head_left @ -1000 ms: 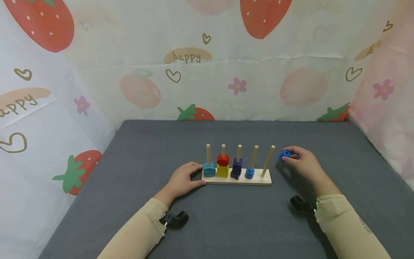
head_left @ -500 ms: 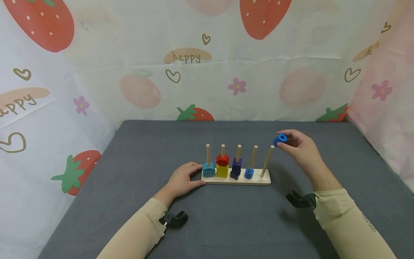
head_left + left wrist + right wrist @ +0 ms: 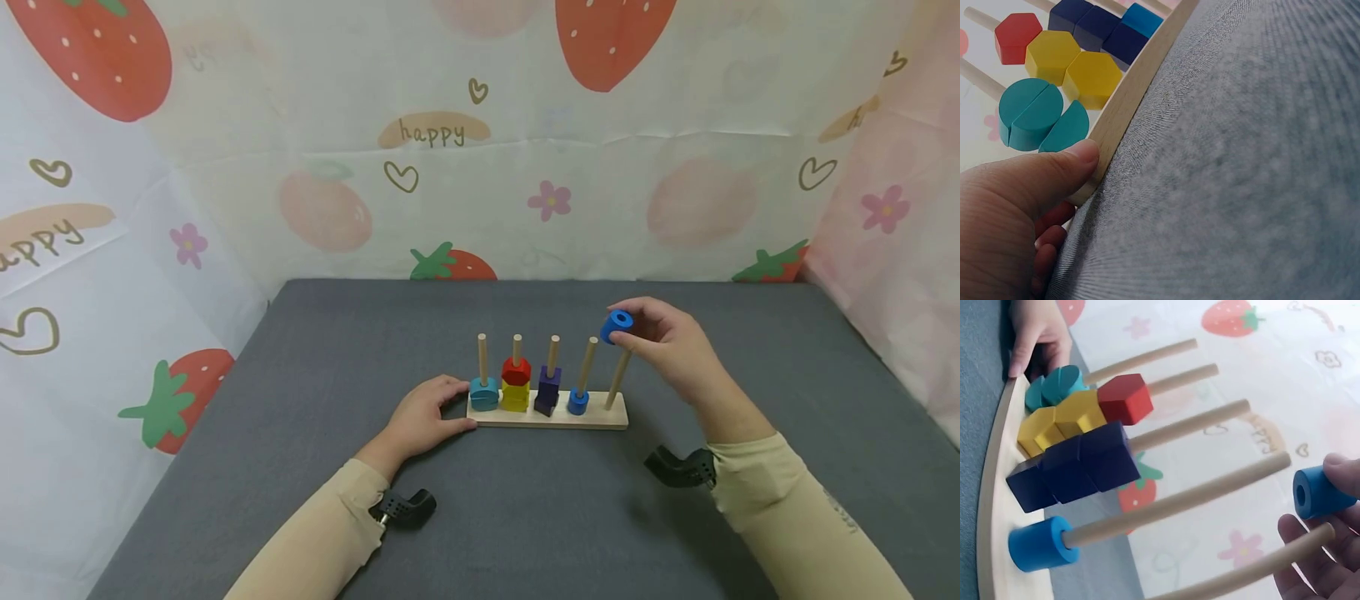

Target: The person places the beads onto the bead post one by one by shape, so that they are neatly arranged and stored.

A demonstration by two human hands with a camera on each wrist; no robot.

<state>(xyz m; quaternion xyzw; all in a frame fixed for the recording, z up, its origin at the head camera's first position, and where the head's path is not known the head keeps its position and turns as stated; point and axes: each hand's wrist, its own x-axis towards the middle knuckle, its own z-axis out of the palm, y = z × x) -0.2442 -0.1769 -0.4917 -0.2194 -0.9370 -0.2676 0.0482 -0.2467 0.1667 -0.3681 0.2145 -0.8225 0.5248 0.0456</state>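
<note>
A wooden peg board (image 3: 555, 421) with several upright pegs stands on the table. My left hand (image 3: 423, 417) grips its left end, thumb (image 3: 1069, 165) on the front edge. My right hand (image 3: 675, 346) pinches a blue cylinder block (image 3: 617, 326) between thumb and fingers, raised above the board. In the right wrist view its hole faces the tip of the fourth peg (image 3: 1210, 490), with a gap between them. Another blue cylinder block (image 3: 1041, 544) sits at that peg's foot. The rightmost peg (image 3: 619, 379) is bare and passes close by the right fingers.
Teal rounded blocks (image 3: 484, 395) fill the foot of the leftmost peg. Beside them come yellow hexagonal blocks (image 3: 515, 397) topped by a red one (image 3: 517, 371), then dark purple square blocks (image 3: 548, 390). Grey cloth (image 3: 525, 517) covers the table; a printed curtain (image 3: 480, 200) hangs behind.
My right hand has lifted the blue cylinder block from right of the board, then carried it left, past the rightmost peg's tip towards the fourth peg. The left hand stays put.
</note>
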